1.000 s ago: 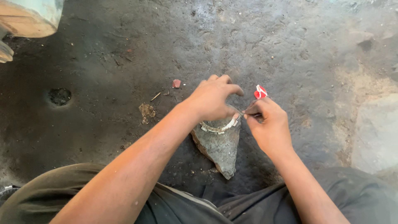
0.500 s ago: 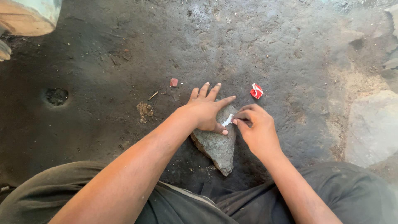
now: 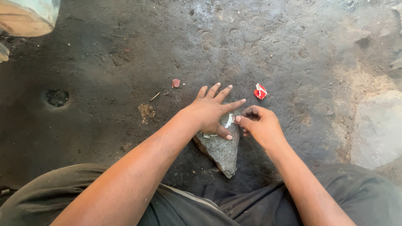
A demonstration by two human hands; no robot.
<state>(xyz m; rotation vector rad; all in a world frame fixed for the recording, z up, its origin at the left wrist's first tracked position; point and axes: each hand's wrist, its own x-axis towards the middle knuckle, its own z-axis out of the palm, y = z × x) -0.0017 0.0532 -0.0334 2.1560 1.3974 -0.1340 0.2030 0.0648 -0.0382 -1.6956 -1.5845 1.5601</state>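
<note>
Fingers spread, left hand [image 3: 208,115] presses flat to steady a pale ring [image 3: 228,122] on the grey stone [image 3: 221,148]; right hand [image 3: 259,124] pinches its edge.

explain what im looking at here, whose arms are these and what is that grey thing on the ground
This is one picture from a camera worn on a person's head, looking down, so the two bare arms are that person's own. Their knees in dark trousers show at the bottom edge.

The left hand lies flat with fingers spread on top of a grey wedge-shaped stone that rests on the ground. Under that palm a thin whitish curved piece lies on the stone; what it is made of is not clear. The right hand is curled beside the stone, its fingertips pinching at the edge of that whitish piece.

The surface is a dark, dusty floor. On it lie a small crumpled red scrap, a small reddish chip, a shallow hole and a pale slab at the right.
</note>
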